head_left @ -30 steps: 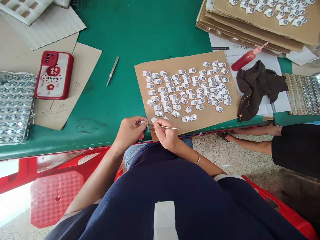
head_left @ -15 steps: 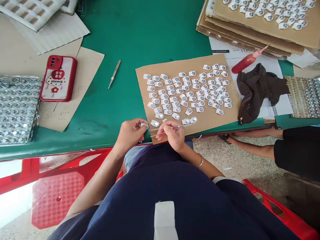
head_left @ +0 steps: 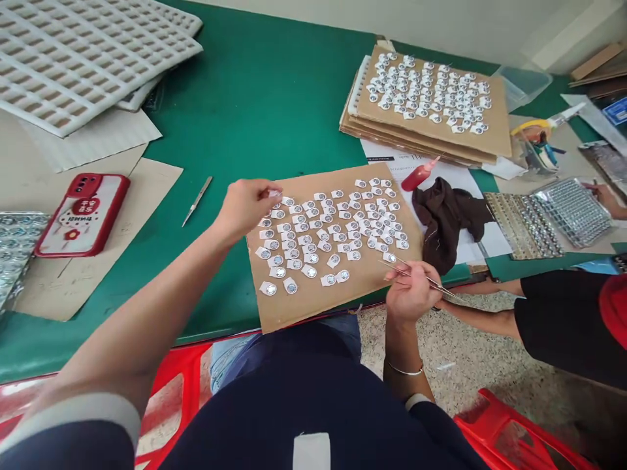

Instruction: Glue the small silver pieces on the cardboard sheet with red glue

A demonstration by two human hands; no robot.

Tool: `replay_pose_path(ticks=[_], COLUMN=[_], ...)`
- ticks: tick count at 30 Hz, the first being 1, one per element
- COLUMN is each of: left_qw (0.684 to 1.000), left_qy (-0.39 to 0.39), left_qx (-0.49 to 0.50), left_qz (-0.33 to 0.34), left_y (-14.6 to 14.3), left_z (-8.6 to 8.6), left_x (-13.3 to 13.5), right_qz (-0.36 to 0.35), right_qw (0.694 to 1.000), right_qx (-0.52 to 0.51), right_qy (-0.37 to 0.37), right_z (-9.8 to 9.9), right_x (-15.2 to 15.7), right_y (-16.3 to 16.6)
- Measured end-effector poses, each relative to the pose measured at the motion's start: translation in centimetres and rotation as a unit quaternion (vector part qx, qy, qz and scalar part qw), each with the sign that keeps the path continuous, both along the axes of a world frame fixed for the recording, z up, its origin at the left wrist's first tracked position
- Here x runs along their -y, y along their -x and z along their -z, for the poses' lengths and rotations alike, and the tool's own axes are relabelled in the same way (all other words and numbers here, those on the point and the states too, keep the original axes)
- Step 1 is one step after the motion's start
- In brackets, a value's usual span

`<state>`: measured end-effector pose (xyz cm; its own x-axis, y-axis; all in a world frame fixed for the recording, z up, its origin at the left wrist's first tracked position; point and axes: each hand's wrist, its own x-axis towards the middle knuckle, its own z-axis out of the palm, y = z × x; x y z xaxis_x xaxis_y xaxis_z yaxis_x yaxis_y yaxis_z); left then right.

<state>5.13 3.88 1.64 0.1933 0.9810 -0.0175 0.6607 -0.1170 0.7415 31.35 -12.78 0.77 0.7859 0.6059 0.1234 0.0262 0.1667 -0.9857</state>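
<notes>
My left hand (head_left: 243, 207) is over the far left corner of a cardboard sheet (head_left: 294, 310). Its thumb and fingers pinch a small whitish piece (head_left: 275, 194), partly hidden by the fingers. Rows of small round silver pieces on white tabs (head_left: 309, 271) cover most of the sheet. At the sheet's near right corner, my right hand (head_left: 412, 292) is closed around thin metal tweezers (head_left: 443, 289). Their tips point left, close to the silver pieces, and seem to hold nothing.
A phone in a red case (head_left: 84, 215) and a small pointed tool (head_left: 197, 201) lie left on the green table (head_left: 264, 98). White trays (head_left: 98, 59) stand far left. On the right are stacked cardboard sheets (head_left: 497, 130), a red bottle (head_left: 418, 175), dark cloth (head_left: 448, 222) and another person's hand (head_left: 607, 199).
The view has tilted up and turned. My left hand has moved from the table's near edge to the sheet's far left corner. My right hand has shifted right with the tweezers.
</notes>
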Motion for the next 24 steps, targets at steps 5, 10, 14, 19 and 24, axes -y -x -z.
replay_pose_path(ticks=[5, 10, 14, 19, 24], left_qw=[0.989, 0.979, 0.973, 0.989, 0.984], left_qy=[-0.017, -0.007, 0.005, -0.05, -0.072], left_qx=[-0.133, -0.185, -0.212, -0.137, -0.108], left_qz=[0.069, 0.083, 0.088, 0.03, -0.121], left_y=[-5.1, -6.1, -5.4, -1.9, 5.5], left_z=[3.5, 5.0, 5.0, 3.1, 2.0], left_x=[-6.0, -7.1, -7.2, -6.3, -2.6], right_qz=[0.129, 0.157, 0.175, 0.256, 0.287], right_qw=[0.991, 0.986, 0.982, 0.959, 0.95], right_qx=[0.043, 0.052, 0.07, 0.124, 0.104], right_qy=[0.004, 0.012, 0.011, 0.003, 0.064], right_z=[0.2, 0.6, 1.2, 0.8, -1.3], right_x=[0.7, 1.4, 0.0, -2.8, -4.7], right_y=[-5.0, -7.9, -9.0, -10.6, -10.9])
